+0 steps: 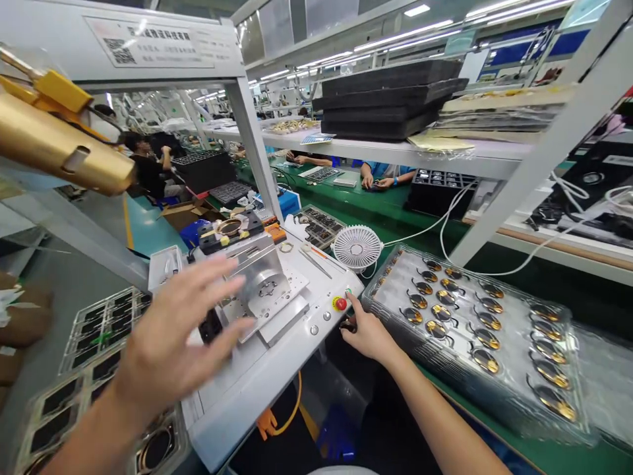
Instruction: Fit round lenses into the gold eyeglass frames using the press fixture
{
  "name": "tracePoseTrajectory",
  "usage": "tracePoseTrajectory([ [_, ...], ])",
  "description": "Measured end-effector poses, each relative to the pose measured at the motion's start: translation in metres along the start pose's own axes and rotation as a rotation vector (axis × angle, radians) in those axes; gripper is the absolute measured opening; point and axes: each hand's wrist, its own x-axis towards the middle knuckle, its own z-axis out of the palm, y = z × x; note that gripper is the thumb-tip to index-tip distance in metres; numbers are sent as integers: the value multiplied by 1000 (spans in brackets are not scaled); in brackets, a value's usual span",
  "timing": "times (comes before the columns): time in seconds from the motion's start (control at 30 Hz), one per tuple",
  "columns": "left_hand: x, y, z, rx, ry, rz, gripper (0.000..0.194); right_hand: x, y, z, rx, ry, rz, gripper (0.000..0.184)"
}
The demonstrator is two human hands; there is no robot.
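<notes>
My left hand (185,330) hovers open with fingers spread, a little blurred, just left of the metal fixture plate (267,287) on the white press machine (277,343). It holds nothing. My right hand (363,330) rests at the machine's right front corner, index finger stretched to the buttons beside the red emergency stop (339,303), the other fingers curled. To the right of that hand lies a clear plastic tray (475,316) holding several round gold-and-black parts.
A small white fan (357,248) stands behind the machine. Dark trays (99,330) with parts lie at the left. A gold cylinder (59,148) hangs upper left. Black trays (390,99) are stacked on the shelf. Other people work at benches behind.
</notes>
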Motion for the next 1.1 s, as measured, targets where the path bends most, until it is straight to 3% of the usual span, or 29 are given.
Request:
tracePoseTrajectory([
  [0.07, -35, 26, 19, -226, -91, -134, 48, -7, 0, -5, 63, 34, -5, 77],
  [0.13, -75, 49, 53, -497, -261, -353, 40, -23, -1, -4, 231, 54, -72, 60],
  [0.17, -94, 61, 73, -636, -339, -520, 37, -33, -2, -1, 356, 47, -130, 56],
  [0.2, -112, 72, 95, -779, -345, -712, 38, -44, -3, 4, 485, 36, -195, 57],
  [0.27, -138, 95, 137, -1147, -195, -1048, 48, -65, -5, 20, 678, 41, -318, 70],
  [0.37, -153, 126, 178, -1581, 41, -1253, 60, -88, -7, 46, 770, 140, -411, 78],
  [0.43, -151, 139, 187, -1727, 122, -1314, 57, -97, -9, 57, 766, 188, -408, 73],
  [0.53, -144, 143, 186, -1816, 111, -1383, 53, -103, -9, 52, 683, 199, -419, 68],
  [0.6, -141, 141, 185, -1786, 83, -1433, 52, -98, -4, 30, 523, 132, -519, 67],
  [0.67, -142, 139, 184, -1703, 78, -1469, 54, -80, 8, -10, 219, 105, -506, 60],
  [0.7, -144, 138, 185, -1660, 75, -1474, 54, -66, 17, -35, 40, 136, -416, 53],
  [0.77, -147, 138, 186, -1600, 74, -1458, 57, -32, 38, -92, -386, 251, 61, 35],
  [0.8, -150, 139, 186, -1584, 75, -1442, 58, -15, 49, -119, -464, 286, 189, 34],
  [0.9, -157, 139, 187, -1555, 121, -1379, 58, 30, 77, -181, -590, 259, 361, 29],
  [0.97, -163, 138, 186, -1537, 143, -1349, 55, 47, 88, -200, -657, 185, 385, 23],
  [1.1, -175, 136, 181, -1505, 141, -1353, 51, 61, 93, -205, -771, 45, 345, 24],
])
